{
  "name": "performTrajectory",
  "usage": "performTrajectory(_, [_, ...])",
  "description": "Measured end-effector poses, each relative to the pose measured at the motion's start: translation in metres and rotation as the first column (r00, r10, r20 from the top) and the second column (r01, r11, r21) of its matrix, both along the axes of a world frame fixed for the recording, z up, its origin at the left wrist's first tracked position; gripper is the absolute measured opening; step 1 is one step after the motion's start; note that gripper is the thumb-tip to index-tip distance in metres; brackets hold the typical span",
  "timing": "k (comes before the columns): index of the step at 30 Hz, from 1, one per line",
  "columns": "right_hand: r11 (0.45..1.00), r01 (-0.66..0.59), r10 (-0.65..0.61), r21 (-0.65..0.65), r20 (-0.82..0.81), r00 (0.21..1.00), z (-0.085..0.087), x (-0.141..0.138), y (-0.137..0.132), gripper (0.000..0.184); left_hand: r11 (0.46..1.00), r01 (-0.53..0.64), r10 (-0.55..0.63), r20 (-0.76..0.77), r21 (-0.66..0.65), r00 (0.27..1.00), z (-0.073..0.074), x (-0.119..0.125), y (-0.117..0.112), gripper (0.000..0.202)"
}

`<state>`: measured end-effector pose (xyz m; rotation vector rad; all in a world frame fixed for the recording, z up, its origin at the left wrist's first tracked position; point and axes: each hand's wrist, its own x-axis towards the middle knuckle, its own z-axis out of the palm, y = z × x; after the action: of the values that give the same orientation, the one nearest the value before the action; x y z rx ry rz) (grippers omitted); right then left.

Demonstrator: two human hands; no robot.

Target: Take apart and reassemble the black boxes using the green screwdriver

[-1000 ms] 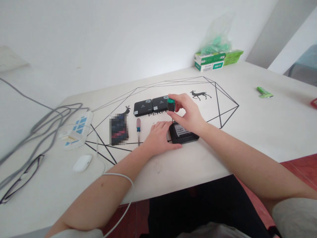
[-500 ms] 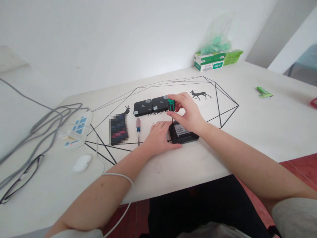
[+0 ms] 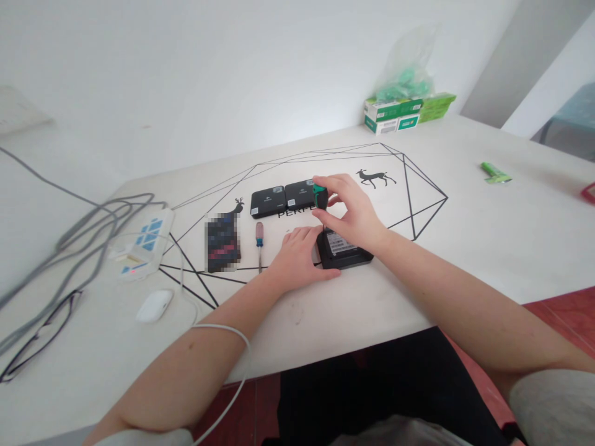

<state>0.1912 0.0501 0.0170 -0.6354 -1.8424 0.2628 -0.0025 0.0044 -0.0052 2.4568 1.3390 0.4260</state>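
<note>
Head: left hand holds edge of black device (tabletop stretches rightward).

White wall, reddish floor, perhaps tiled

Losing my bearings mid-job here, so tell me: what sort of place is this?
Probably an ordinary room with a white table serving as a makeshift electronics bench: the right hand holds a green-and-black screwdriver at a black device, and a power strip sits at the left.
</note>
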Motion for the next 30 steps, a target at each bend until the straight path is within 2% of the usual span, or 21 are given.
performTrajectory(5, [0.999, 0.039, -0.039, 0.009, -0.015, 0.999, -0.0009, 0.0002, 0.0022, 0.047, 1.000, -0.001, 0.001, -0.005, -0.001, 1.000, 0.0009, 0.0003, -0.0003, 0.097])
performTrajectory(15, [0.998, 0.039, -0.037, 0.055, -0.037, 0.999, 0.0016, -0.0008, -0.0016, 0.049, 1.000, -0.001, 0.001, 0.009, -0.010, 1.000, 0.0007, 0.0005, -0.0009, 0.102])
performTrajectory(21, [0.998, 0.052, -0.050, 0.027, -0.047, 0.998, 0.0020, 0.0007, -0.0016, 0.048, 1.000, -0.020, 0.020, 0.007, -0.024, 1.000, -0.0001, 0.0001, -0.0010, 0.112])
performTrajectory(30, [0.997, 0.077, -0.077, 0.003, -0.100, 0.992, 0.0022, 0.0019, -0.0013, 0.047, 0.999, -0.024, 0.024, -0.008, -0.025, 1.000, 0.0006, 0.0010, -0.0018, 0.111])
